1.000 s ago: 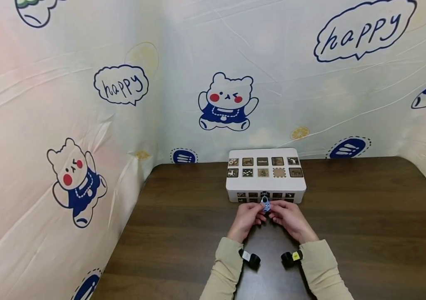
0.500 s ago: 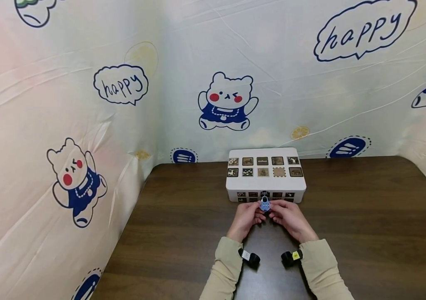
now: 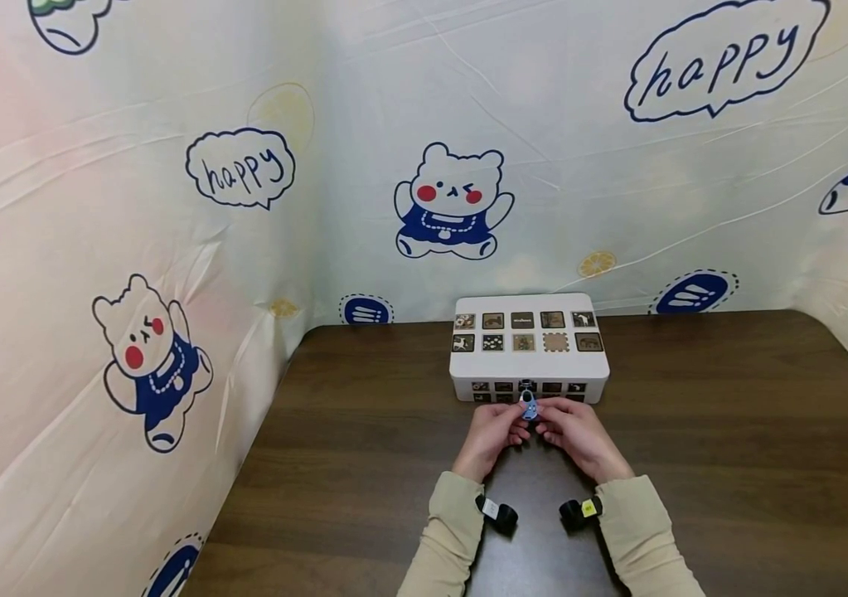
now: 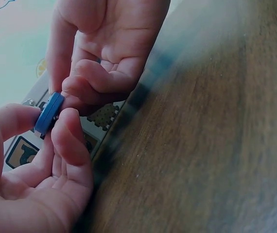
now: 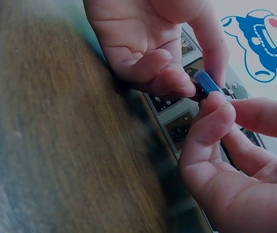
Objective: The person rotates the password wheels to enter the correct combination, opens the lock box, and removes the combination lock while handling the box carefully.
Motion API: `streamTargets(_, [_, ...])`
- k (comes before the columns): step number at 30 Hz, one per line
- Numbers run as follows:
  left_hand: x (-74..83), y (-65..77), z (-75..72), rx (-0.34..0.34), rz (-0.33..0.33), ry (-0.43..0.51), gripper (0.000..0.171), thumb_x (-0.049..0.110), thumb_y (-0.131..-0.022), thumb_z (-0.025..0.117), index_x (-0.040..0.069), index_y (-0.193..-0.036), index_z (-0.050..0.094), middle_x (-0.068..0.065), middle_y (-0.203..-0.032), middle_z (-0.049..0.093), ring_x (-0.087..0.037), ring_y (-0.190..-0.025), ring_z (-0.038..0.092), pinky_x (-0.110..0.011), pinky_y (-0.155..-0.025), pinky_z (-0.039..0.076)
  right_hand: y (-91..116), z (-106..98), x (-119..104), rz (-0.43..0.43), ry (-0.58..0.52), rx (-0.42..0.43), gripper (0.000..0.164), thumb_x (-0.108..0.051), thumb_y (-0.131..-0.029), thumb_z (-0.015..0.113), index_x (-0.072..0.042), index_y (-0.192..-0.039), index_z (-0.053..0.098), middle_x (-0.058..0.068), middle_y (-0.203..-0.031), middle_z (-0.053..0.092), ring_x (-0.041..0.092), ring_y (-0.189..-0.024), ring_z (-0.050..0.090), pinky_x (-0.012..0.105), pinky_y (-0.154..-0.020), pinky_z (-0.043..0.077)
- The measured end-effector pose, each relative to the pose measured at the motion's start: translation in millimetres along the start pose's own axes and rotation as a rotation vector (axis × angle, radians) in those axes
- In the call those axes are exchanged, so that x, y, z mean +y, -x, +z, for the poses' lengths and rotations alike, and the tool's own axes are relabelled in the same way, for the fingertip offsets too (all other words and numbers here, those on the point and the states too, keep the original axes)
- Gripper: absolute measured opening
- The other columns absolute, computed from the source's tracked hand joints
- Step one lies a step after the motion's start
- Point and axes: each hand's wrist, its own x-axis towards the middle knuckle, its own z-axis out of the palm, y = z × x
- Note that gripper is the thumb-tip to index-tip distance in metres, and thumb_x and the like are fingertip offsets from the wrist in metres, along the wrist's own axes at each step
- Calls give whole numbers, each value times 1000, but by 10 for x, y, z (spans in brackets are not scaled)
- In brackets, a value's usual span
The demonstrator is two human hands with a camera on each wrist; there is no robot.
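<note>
A small blue padlock sits at the front clasp of a white box printed with dark picture squares. Its shackle points up toward the clasp. From the left, my left hand pinches the lock body between thumb and fingers. My right hand pinches the other side. In the left wrist view, the edge of the padlock shows between the fingertips of both hands. The right wrist view has the padlock edge-on, its face hidden by thumb and fingers.
The box stands on a dark wooden table, close to the back edge. Behind and to the left hangs a pale cloth with cartoon bears. Black wrist cameras are strapped at both sleeves.
The padlock turned slightly to face the head camera half a second ago and now leans to the right again. Both hands keep their places around it, and the box stays still.
</note>
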Motion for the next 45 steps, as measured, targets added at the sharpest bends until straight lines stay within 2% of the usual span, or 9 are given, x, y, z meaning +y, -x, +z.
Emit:
streamTargets(17, [-9, 2, -1, 11, 24, -32, 24, 16, -92, 62, -7, -92, 68, 3, -59, 59, -7, -52, 57, -16, -47, 43, -10, 9, 13, 6, -2, 12, 34, -11, -98, 52, 12, -124, 51, -5, -89, 62, 6, -74, 59, 19, -65, 50])
streamTargets(28, [-5, -2, 0, 15, 28, -54, 22, 14, -90, 61, -7, -94, 69, 2, -61, 59, -8, -54, 57, -17, -48, 43, -2, 2, -4, 1, 7, 4, 38, -11, -99, 51, 14, -127, 47, -5, -90, 62, 6, -74, 59, 19, -66, 50])
streamTargets(45, [26, 16, 1, 15, 7, -30, 19, 10, -88, 63, -7, -94, 68, 1, -64, 61, -8, -54, 58, -17, -48, 43, 6, 10, -2, -3, 3, 9, 37, -10, -98, 52, 14, -126, 49, -5, -89, 62, 6, -73, 59, 19, -65, 50])
